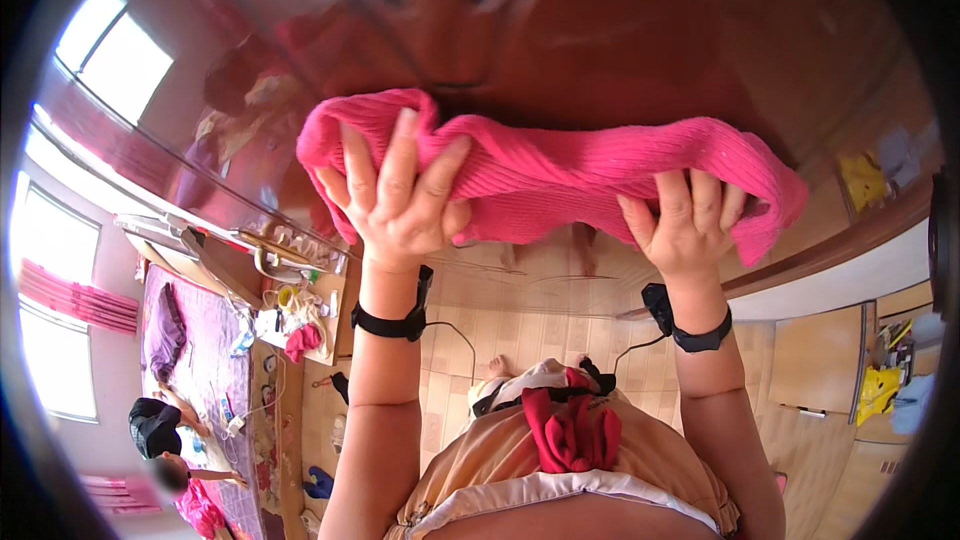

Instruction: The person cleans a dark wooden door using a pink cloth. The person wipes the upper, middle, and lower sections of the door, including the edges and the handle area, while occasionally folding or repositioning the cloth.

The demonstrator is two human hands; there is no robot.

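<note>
A bright pink ribbed knit cloth (590,165), perhaps a garment, stretches crosswise against a glossy reddish-brown surface (640,50). My left hand (395,195) grips its bunched left end, fingers somewhat apart and partly sunk in the folds. At the right end, my right hand (685,220) has its fingertips tucked under a fold, with the thumb to the left. Between my hands the cloth sags in loose folds. Each wrist wears a black strap with a small device. A dark red cloth (570,430) hangs at my waist.
Left stands a bed with a purple cover (200,360), where another person (160,430) leans. A cluttered small table (325,330) is nearer. Wooden cabinets (815,355) and yellow cloth (878,395) are at right. Tiled floor (450,380) lies below; cables run from my wrists.
</note>
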